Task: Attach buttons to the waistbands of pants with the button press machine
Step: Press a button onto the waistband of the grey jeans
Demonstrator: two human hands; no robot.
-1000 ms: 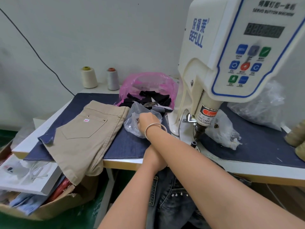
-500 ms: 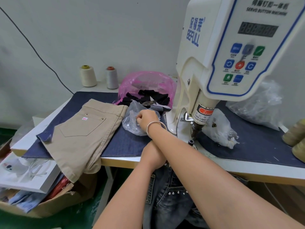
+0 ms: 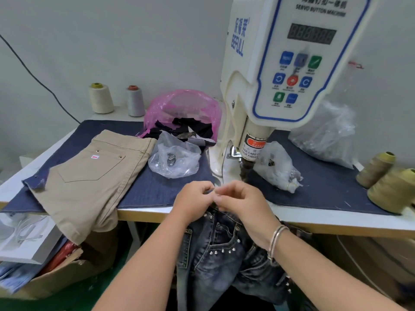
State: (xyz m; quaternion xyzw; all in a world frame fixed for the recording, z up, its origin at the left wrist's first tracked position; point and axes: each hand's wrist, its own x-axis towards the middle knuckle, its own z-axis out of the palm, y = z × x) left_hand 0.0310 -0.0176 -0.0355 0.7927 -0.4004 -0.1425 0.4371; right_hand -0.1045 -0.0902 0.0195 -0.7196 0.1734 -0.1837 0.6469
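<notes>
Dark studded jeans [image 3: 215, 250] hang from the table's front edge onto my lap. My left hand [image 3: 190, 203] pinches the top of their waistband at the table edge. My right hand [image 3: 238, 203], with a silver bangle on its wrist, is closed right beside it, fingertips touching the same spot; anything small in them is hidden. Both hands sit just in front of the white button press machine [image 3: 269, 70], below its punch head [image 3: 247, 164]. A clear bag of buttons [image 3: 174, 159] lies left of the machine base.
Folded beige pants [image 3: 89, 176] lie on the blue cloth-covered table [image 3: 157, 189] at the left. A pink bag [image 3: 184, 111], two thread cones [image 3: 101, 98] at the back, more clear bags [image 3: 278, 167] and olive cones [image 3: 390, 187] at the right. A cardboard box [image 3: 56, 272] sits below left.
My right hand left the clear button bag and came back to the table edge beside my left hand. Both hands now meet at the jeans' waistband.
</notes>
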